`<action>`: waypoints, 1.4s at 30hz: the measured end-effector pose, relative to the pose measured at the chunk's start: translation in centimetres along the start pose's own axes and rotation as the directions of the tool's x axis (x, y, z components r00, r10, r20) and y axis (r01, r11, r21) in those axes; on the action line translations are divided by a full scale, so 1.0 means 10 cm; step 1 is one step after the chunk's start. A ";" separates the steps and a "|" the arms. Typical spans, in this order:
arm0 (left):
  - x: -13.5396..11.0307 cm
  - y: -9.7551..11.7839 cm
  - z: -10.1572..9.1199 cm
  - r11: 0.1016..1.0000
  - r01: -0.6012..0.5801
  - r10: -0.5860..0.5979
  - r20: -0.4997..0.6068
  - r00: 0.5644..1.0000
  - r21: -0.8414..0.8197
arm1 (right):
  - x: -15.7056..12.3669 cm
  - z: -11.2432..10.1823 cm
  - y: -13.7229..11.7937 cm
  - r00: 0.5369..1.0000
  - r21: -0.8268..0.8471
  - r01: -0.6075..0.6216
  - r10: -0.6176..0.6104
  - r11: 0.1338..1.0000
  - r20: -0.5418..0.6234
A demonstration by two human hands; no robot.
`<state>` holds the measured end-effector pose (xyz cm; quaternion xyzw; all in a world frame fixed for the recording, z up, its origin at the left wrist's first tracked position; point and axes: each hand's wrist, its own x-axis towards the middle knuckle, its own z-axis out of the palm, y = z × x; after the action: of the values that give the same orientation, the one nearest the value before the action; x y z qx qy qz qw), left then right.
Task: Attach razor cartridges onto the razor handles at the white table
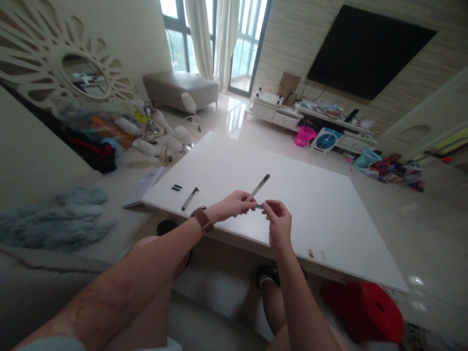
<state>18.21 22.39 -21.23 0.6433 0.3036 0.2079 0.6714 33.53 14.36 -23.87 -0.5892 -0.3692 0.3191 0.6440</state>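
My left hand (237, 203) is closed around a slim pen (260, 186) with a pale barrel and a dark upper end, which slants up and away to the right. Facing it, my right hand (281, 222) pinches a small, thin dark piece (259, 206) that spans the gap between both sets of fingertips. Its kind is too small to make out. To the left on the white table (307, 195) lies another pen (189, 199) with a black clip end. Beside that are small black pieces (176, 187).
Two small items, one yellowish (310, 253) and one pale (322, 255), lie near the table's front right edge. A red plastic stool (376, 312) stands below that corner. White lamp arms (171, 144) are beyond the table's left side. A pink basket (305, 136) sits farther back.
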 end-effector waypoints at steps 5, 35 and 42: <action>-0.08 0.00 -0.02 1.000 0.000 -0.002 0.125 0.992 0.016 | 0.01 0.05 -0.01 0.987 0.087 -0.092 0.079 0.992 0.139; 0.12 -0.16 0.00 0.830 -0.053 -0.143 -0.304 0.942 -0.555 | 0.03 -0.11 -0.14 0.996 -0.197 0.069 -0.058 0.978 0.063; 0.12 -0.18 -0.02 0.793 -0.111 -0.103 -0.311 0.945 -0.599 | -0.06 -0.08 -0.12 0.971 -0.504 0.207 -0.111 0.838 0.213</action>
<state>18.74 23.19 -23.13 0.3497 0.3265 0.3998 0.7818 33.85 13.35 -22.78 -0.6786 -0.5450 0.2025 0.4489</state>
